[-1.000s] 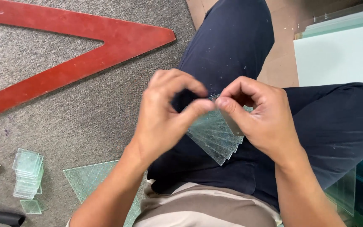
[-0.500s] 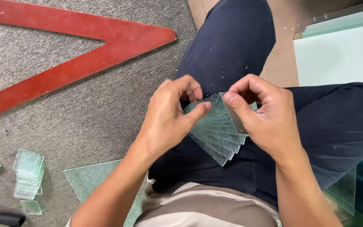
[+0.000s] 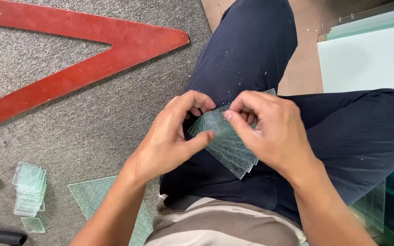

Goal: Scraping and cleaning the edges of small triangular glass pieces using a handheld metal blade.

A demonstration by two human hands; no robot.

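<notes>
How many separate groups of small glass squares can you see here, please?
2: a fanned bunch held between both hands over the lap, and a stack on the carpet at lower left. Others may be hidden.

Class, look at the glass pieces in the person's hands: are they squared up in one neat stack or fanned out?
Fanned out. The glass pieces overlap with edges stepped apart, held between left hand and right hand.

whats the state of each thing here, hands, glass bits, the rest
left hand: gripping the fan's left edge
right hand: pinching the fan's top
glass fan: spread out, held over the lap
glass stack: piled on the carpet, untouched
glass triangle: flat on the carpet
red frame: flat on the carpet
</notes>
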